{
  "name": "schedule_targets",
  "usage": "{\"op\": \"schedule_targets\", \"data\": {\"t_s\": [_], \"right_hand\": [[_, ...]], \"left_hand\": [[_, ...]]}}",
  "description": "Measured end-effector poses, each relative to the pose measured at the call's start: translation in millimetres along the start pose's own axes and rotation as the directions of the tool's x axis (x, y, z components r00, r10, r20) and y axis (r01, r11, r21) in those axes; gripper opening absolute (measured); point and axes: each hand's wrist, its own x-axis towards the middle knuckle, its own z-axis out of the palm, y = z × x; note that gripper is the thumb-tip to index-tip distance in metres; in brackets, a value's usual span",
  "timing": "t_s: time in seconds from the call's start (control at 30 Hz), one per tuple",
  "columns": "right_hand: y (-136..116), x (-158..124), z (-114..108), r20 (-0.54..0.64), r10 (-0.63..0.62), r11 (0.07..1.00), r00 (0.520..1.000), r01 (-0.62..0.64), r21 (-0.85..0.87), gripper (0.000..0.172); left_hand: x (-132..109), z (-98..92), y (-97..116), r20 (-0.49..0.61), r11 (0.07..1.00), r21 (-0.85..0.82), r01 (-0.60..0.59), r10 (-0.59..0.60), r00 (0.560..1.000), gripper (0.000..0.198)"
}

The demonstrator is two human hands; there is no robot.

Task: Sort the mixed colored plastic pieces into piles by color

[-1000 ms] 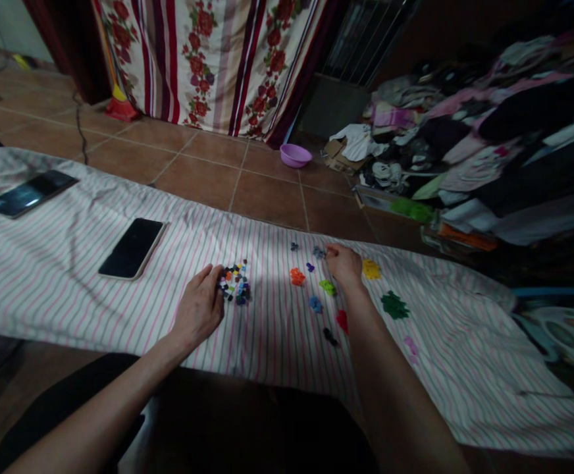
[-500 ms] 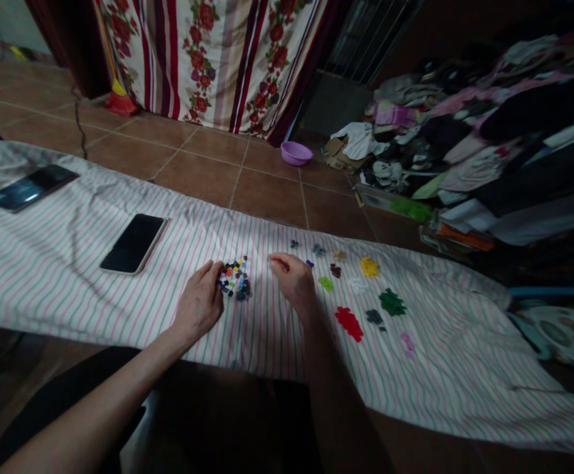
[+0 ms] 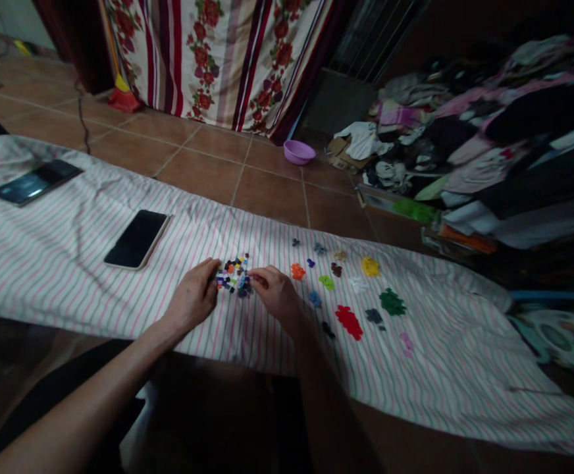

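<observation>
A loose pile of small mixed-colour pieces [image 3: 228,268] lies on the striped cloth between my hands. My left hand [image 3: 194,291] rests at the pile's left edge, fingers extended and lying against the cloth, holding nothing I can see. At the pile's right edge, my right hand [image 3: 274,293] has thumb and fingertips pinched together; anything between them is too small to make out. Right of that hand are single-colour heaps: orange pieces [image 3: 297,270], blue pieces [image 3: 315,299], red pieces [image 3: 349,322], dark green pieces [image 3: 392,301] and yellow pieces [image 3: 370,266].
Two phones lie to the left, a nearer phone [image 3: 137,239] and a farther phone [image 3: 36,182]. Beyond the cloth-covered surface [image 3: 445,368] are a tiled floor, a purple basin [image 3: 299,153] and a heap of clothes [image 3: 484,125].
My right hand has moved left to the mixed pile, uncovering the orange, blue and black heaps. My left hand stays by the pile's left edge. The view has shifted slightly.
</observation>
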Motion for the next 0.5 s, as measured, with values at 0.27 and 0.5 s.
{"op": "schedule_targets", "data": {"t_s": [0.27, 0.5], "right_hand": [[5, -3, 0, 0.029, -0.056, 0.998, 0.998, 0.055, 0.013, 0.02], [4, -2, 2, 0.029, -0.054, 0.998, 0.998, 0.053, 0.022, 0.02]], "left_hand": [[-3, -15.1, -10, 0.03, 0.998, 0.047, -0.048, 0.047, 0.998, 0.032], [-3, -15.9, -10, 0.018, 0.996, 0.081, -0.041, 0.04, 0.999, 0.03]]}}
